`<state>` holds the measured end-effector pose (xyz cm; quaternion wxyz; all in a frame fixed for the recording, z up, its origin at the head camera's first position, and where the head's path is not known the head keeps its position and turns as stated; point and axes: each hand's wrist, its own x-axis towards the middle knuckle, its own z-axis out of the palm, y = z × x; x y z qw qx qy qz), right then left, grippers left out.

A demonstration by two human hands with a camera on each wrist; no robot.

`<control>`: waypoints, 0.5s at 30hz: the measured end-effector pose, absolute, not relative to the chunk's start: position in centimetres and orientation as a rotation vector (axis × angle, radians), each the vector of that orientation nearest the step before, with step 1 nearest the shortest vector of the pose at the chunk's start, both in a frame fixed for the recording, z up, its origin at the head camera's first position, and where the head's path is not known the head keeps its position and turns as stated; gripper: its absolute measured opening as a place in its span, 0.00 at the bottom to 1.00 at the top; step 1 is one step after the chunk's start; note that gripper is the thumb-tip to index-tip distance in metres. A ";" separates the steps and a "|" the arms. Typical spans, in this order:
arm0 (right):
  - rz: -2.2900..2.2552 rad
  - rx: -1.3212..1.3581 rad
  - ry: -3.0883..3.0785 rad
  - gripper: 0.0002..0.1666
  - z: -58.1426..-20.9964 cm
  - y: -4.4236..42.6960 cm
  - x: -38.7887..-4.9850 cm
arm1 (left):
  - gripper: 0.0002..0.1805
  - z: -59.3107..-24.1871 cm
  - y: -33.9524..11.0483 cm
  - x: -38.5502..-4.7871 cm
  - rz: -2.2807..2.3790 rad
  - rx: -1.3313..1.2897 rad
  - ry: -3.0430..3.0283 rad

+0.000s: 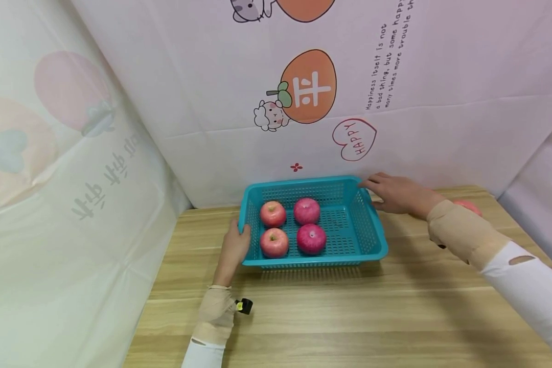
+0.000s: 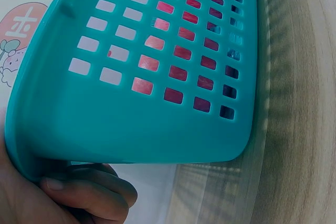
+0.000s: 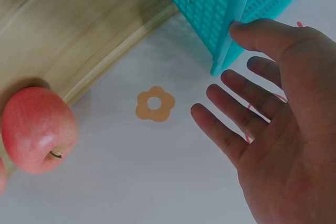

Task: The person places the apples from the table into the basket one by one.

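Observation:
A blue-green plastic basket (image 1: 316, 261) with perforated walls stands at the back of the wooden table. In its left half lie two pale red apples (image 1: 274, 243), and beside them two deep pink-red round fruits (image 1: 311, 239). My left hand (image 1: 236, 244) grips the basket's left rim, its fingers (image 2: 100, 192) curled underneath in the left wrist view. At the right end, my right hand (image 1: 395, 193) is at the back corner of the rim. The right wrist view shows its thumb (image 3: 268, 34) at the rim and the other fingers extended, apart from one another.
A red apple (image 3: 39, 129) lies on the table's back right, partly behind my right forearm in the head view; another red edge shows beside it. A printed white cloth (image 1: 211, 102) hangs right behind the basket. Bare wooden tabletop (image 1: 331, 317) stretches in front.

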<state>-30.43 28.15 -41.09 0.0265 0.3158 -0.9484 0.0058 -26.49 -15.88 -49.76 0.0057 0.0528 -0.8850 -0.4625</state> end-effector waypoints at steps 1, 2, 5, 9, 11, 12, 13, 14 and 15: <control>0.016 0.975 -2.929 0.32 -41.1 28.3 -30.4 | 0.25 -49.8 -15.9 -26.5 -1.447 0.166 -2.770; 0.015 0.970 -2.933 0.33 -41.2 28.4 -30.4 | 0.25 -49.8 -15.9 -26.5 -1.447 0.170 -2.770; 0.015 0.939 -2.963 0.34 -41.3 28.7 -30.5 | 0.26 -49.8 -15.8 -26.4 -1.451 0.176 -2.772; 0.032 0.889 -3.014 0.36 -41.4 29.2 -30.5 | 0.26 -49.7 -15.8 -26.4 -1.457 0.182 -2.768; 0.035 0.877 -3.029 0.37 -41.4 29.4 -30.5 | 0.25 -49.8 -15.8 -26.5 -1.451 0.180 -2.763; 0.033 0.877 -3.030 0.37 -41.5 29.5 -30.5 | 0.24 -49.8 -15.7 -26.5 -1.449 0.182 -2.761; 0.035 0.876 -3.031 0.37 -41.5 29.6 -30.5 | 0.24 -49.8 -15.7 -26.5 -1.447 0.182 -2.759; 0.034 0.874 -3.033 0.37 -41.5 29.7 -30.4 | 0.24 -49.8 -15.7 -26.6 -1.447 0.178 -2.757; 0.032 0.874 -3.033 0.37 -41.4 29.8 -30.4 | 0.24 -49.9 -15.7 -26.6 -1.451 0.181 -2.756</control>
